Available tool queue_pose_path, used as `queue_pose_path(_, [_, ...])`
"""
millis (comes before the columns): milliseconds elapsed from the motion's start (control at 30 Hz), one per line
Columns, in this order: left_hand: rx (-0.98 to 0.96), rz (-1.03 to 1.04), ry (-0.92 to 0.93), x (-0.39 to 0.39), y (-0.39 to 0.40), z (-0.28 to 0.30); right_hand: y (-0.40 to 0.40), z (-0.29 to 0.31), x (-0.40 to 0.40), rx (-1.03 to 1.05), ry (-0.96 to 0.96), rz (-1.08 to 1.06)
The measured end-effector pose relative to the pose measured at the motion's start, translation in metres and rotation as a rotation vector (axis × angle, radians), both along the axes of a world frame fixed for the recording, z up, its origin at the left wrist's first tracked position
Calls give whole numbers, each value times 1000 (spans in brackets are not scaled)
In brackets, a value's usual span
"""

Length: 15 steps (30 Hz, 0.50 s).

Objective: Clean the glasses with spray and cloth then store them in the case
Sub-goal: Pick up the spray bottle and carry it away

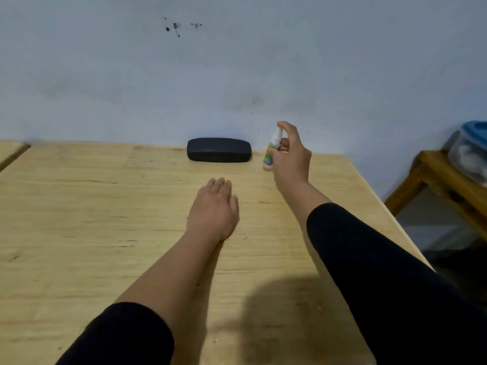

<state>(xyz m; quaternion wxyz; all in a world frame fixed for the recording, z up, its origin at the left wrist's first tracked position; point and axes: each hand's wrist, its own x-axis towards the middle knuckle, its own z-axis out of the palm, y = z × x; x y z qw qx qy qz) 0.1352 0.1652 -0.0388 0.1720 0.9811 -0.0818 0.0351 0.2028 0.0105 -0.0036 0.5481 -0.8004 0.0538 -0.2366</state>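
Observation:
A black glasses case (218, 149) lies closed at the far edge of the wooden table (79, 219), against the wall. Just right of it, my right hand (291, 156) grips a small white spray bottle (271, 151) with a green label, index finger on top of the nozzle. The bottle's base is at or just above the tabletop. My left hand (214, 209) lies flat on the table, palm down with fingers straight, in front of the case and holding nothing. I see no glasses and no cloth.
The table's right edge runs diagonally past my right arm. Beyond it stands a lower wooden side table (445, 180) carrying a clear plastic container with a blue lid (471, 151). A pale wall backs the table.

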Motion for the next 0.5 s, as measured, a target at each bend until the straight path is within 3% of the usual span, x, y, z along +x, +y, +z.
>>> queue_pose_path(267, [-1,13,-26,2,-1,-5,9,-10,51,-180,-15,37])
queue_pose_path(500, [-23,22,-32,4,-1,-8,9,-16,60,-219,-16,35])
